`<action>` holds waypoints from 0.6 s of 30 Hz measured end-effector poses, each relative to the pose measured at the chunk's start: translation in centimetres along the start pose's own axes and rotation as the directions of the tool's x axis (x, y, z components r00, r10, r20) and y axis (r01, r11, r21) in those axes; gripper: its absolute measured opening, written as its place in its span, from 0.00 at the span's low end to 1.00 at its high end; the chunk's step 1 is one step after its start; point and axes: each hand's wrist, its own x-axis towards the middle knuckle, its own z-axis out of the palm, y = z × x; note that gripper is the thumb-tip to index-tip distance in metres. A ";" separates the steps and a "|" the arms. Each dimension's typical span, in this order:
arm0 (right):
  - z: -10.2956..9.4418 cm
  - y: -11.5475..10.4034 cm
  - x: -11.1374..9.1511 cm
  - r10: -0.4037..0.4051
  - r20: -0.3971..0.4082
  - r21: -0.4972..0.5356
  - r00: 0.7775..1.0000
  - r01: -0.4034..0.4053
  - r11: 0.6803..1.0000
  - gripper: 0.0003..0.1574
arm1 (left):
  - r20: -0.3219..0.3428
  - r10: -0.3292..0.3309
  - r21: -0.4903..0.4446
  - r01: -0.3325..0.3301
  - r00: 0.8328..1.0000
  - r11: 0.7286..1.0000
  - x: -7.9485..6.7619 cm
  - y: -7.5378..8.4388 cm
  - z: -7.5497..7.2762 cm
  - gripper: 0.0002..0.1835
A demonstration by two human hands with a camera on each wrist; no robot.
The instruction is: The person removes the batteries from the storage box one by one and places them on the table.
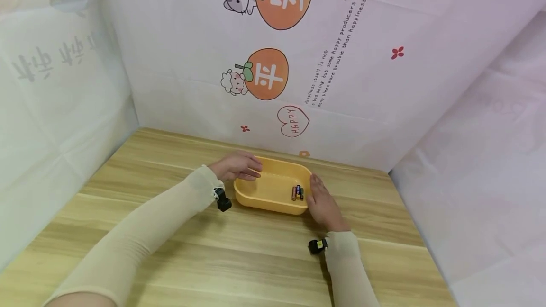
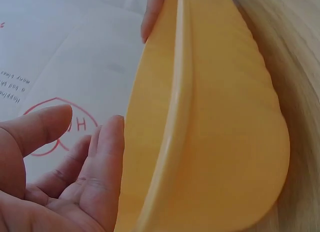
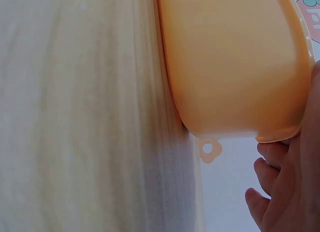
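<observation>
Wooden table (image 1: 170, 231): one yellow tray (image 1: 264, 193), three batteries (image 1: 297, 193); both hands, left hand (image 1: 234, 166), right hand (image 1: 324, 205), fingers relaxed at rim.

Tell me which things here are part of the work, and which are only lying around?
Part of the work:
- yellow tub, both hands at its ends
- batteries inside it
- left hand
- right hand

Only around:
- wooden table
- printed backdrop

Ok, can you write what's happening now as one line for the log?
left hand: at tub's left end | right hand: at tub's right end | tub: on table | batteries: inside tub
</observation>
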 end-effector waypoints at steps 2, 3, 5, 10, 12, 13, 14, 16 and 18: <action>0.0 0.1 0.0 -0.002 -0.001 0.002 1.000 0.002 1.000 0.36 | -0.003 0.002 0.009 -0.001 1.000 1.000 0.3 -0.1 0.6 0.23; 0.1 0.1 0.0 -0.003 -0.001 0.001 1.000 0.003 1.000 0.36 | -0.006 0.002 0.019 -0.002 1.000 1.000 0.5 -0.2 0.8 0.22; 0.1 0.2 0.0 -0.005 -0.003 0.003 1.000 0.005 1.000 0.36 | -0.005 0.000 0.036 0.000 1.000 0.999 0.8 -0.4 1.3 0.21; 0.2 0.3 0.0 -0.015 -0.006 0.000 1.000 0.015 1.000 0.36 | 0.032 -0.023 0.041 0.021 0.999 0.999 1.9 -1.0 2.3 0.22; 0.3 0.3 0.0 -0.021 -0.004 -0.006 1.000 0.021 1.000 0.36 | 0.037 -0.029 0.034 0.028 0.999 0.999 2.2 -1.2 2.4 0.23; 0.3 0.3 0.0 -0.021 -0.003 -0.007 1.000 0.021 1.000 0.37 | 0.033 -0.029 0.032 0.028 0.999 0.999 2.3 -1.3 2.5 0.23; 0.3 0.3 0.0 -0.019 -0.002 -0.007 1.000 0.019 1.000 0.37 | 0.026 -0.028 0.030 0.028 0.999 0.999 2.5 -1.4 2.6 0.23; 0.3 0.4 0.1 -0.014 -0.001 -0.008 1.000 0.014 1.000 0.37 | 0.012 -0.027 0.026 0.026 1.000 0.999 2.8 -1.6 2.7 0.22; 0.3 0.3 0.1 -0.003 0.003 -0.009 1.000 0.003 1.000 0.37 | 0.000 -0.024 0.023 0.024 1.000 0.999 3.0 -1.8 2.8 0.21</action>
